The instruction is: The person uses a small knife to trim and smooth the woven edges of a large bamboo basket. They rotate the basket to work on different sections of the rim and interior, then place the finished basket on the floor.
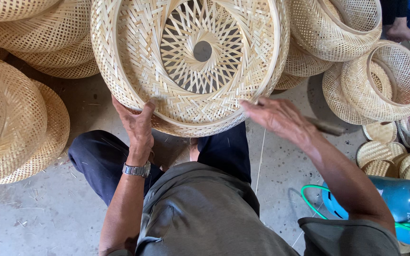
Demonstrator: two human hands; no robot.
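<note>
Nearest to us were our grey shirt (205,213) and dark trousers (105,161), with a metal wristwatch (136,169) on our left wrist. A blue sprayer tank (399,201) with a green hose (312,199) sat on the concrete floor (34,218) by our right elbow.

Just beyond our knees we held the woven bamboo basket (191,61), tipped up so that its open mouth faced us. It was round and pale straw-coloured, with a smooth hoop of split bamboo around the rim and close plaiting on its walls. Toward the middle the weave opened into a star-like spiral of crossing strips around a small round hole, through which we saw the grey floor.

Our left hand (136,125) gripped the lower rim, thumb hooked over the edge and fingers pressed behind it. Our right hand (276,116) was blurred at the lower right rim, closed around a dark-handled tool (326,127); we could not tell whether its tip touched the weave.

Farther off, stacked baskets (20,118) lay at the left, more baskets (371,80) at the right, with small woven lids (385,151) beside them. At the far right corner another person's bare foot (402,32) rested.
</note>
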